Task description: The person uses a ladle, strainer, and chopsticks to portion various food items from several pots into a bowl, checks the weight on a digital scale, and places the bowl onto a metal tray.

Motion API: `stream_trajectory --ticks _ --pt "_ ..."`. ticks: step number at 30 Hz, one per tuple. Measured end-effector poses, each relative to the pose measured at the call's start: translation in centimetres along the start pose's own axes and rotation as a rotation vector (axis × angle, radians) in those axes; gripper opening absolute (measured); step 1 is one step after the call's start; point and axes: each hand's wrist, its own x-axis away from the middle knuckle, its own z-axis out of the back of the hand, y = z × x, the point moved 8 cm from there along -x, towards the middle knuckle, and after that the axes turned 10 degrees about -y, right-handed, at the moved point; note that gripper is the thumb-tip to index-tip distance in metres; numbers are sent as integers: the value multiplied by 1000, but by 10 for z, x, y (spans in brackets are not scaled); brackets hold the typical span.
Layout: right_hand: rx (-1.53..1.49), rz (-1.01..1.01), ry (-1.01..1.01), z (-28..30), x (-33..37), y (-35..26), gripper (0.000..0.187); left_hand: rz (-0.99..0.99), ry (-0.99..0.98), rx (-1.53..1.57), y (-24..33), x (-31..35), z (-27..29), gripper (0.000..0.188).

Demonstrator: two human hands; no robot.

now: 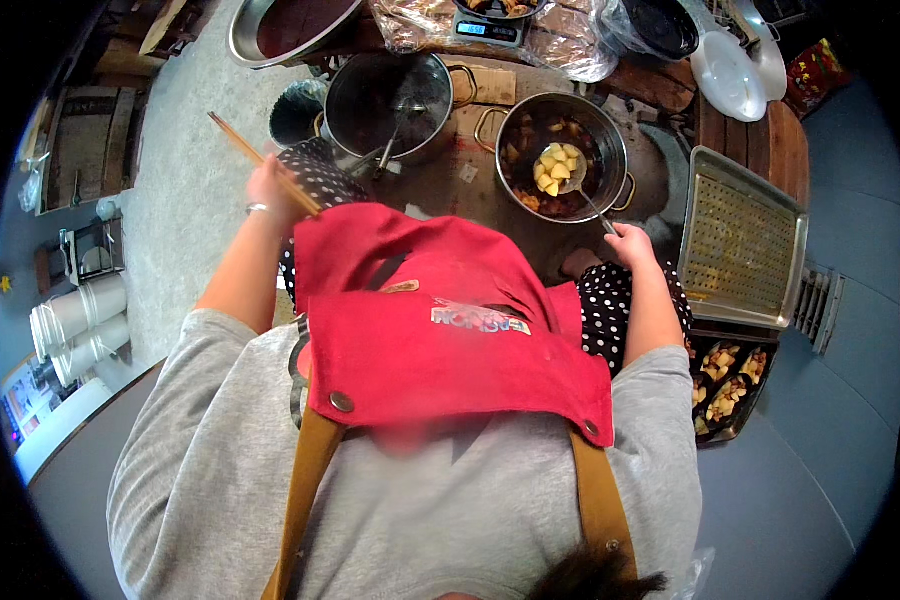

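My right hand (630, 246) is closed around the handle of a long metal ladle (597, 210). Pale yellow potato chunks (558, 168) fill its bowl, which is over the right pot (620, 150). Dark liquid and browned pieces show inside that pot around the ladle. Off to the left, my left hand (273, 190) grips a pair of long wooden chopsticks (238, 139). They slant up and left, away from both pots. Whether the ladle's bowl touches the liquid, I cannot tell.
A second deep pot (345, 115) holds another ladle (390, 145). Behind are a wide basin (245, 45) and a kitchen scale (488, 31). On the right stand a perforated metal tray (738, 240) and a dark tray with several portions of food (722, 398). White plates (727, 78) lie at the far right.
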Motion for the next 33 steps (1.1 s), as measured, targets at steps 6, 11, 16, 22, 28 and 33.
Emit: stream_trajectory --ticks 6,11,16,22,28,33 --pt "-178 -16 109 -38 1 -4 30 19 -46 72 -7 0 2 30" --pt "-409 -83 137 -62 -2 -16 29 27 -22 76 -3 6 -1 30" --pt "-927 -167 20 -85 14 -49 29 -19 -59 11 -11 -2 12 30" --pt "-1152 -89 66 -86 59 -79 35 -96 -82 -69 -18 -8 21 30" --pt "-1181 -157 89 -115 66 -96 34 -154 -70 -134 -3 11 -1 36" --pt "-1196 -41 169 -108 82 -104 24 -127 -22 -252 -15 3 13 44"
